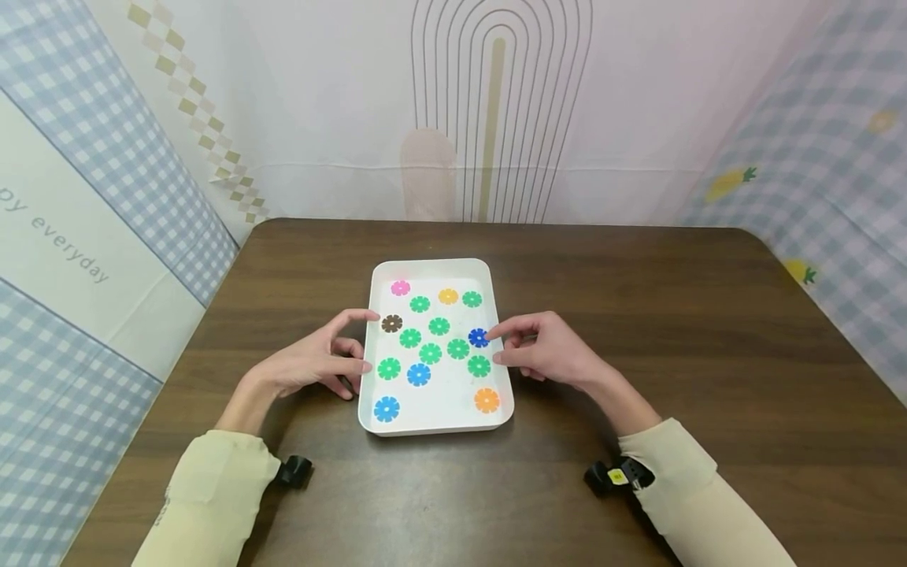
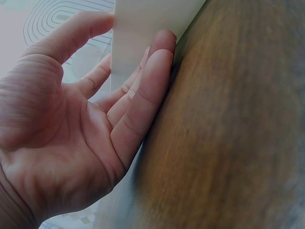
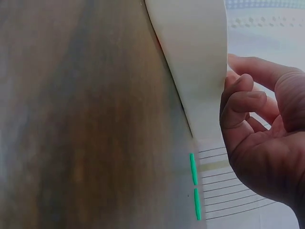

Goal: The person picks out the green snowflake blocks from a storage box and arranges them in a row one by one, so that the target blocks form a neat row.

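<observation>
A white rectangular tray (image 1: 435,425) holds notched plastic discs lying flat. My left hand (image 1: 322,358) is at its left side, index fingertip and thumb resting on the rim. The left wrist view shows that palm (image 2: 62,133) with several fingers along the outer tray wall (image 2: 138,24). Over the right rim reaches my right hand (image 1: 542,346); its index fingertip is at the dark blue disc (image 1: 478,338), while the thumb is near the rim. Whether it touches the disc cannot be told. In the right wrist view the other fingers (image 3: 238,102) are bent beside the wall (image 3: 190,43).
Several green discs (image 1: 439,326) lie among a pink disc (image 1: 400,288), a yellow disc (image 1: 448,296), a brown disc (image 1: 392,324), an orange disc (image 1: 486,400) and light blue discs (image 1: 386,409). Two thin green pieces (image 3: 193,169) show beyond the tray. The brown table (image 1: 638,315) meets a cloth backdrop (image 1: 319,102).
</observation>
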`<state>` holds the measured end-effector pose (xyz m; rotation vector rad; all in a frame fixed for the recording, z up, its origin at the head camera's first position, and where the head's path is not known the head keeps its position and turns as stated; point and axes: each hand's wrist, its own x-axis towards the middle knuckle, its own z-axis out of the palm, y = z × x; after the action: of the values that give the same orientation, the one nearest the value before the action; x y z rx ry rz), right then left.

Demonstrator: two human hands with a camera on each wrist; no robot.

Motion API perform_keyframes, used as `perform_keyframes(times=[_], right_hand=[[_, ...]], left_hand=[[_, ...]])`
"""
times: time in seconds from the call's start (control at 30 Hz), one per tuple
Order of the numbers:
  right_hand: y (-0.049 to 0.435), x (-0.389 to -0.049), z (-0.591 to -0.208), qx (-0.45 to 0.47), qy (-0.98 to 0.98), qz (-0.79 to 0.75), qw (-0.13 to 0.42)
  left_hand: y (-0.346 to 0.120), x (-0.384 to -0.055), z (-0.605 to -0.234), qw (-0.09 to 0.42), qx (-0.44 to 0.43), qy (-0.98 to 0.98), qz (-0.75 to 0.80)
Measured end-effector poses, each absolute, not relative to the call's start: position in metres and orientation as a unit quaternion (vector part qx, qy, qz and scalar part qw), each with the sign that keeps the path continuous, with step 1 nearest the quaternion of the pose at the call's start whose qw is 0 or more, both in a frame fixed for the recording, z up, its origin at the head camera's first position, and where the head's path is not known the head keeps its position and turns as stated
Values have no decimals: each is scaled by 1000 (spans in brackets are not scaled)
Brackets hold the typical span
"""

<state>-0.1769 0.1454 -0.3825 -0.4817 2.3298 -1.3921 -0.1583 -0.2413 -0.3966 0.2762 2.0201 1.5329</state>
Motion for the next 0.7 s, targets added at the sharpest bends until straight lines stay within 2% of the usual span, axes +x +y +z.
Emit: perform_keyframes(times=[0.7], right_hand=[[121, -172, -384, -181, 905, -353, 155]], left_hand=[[-240, -158, -396, 290, 101, 756, 577]])
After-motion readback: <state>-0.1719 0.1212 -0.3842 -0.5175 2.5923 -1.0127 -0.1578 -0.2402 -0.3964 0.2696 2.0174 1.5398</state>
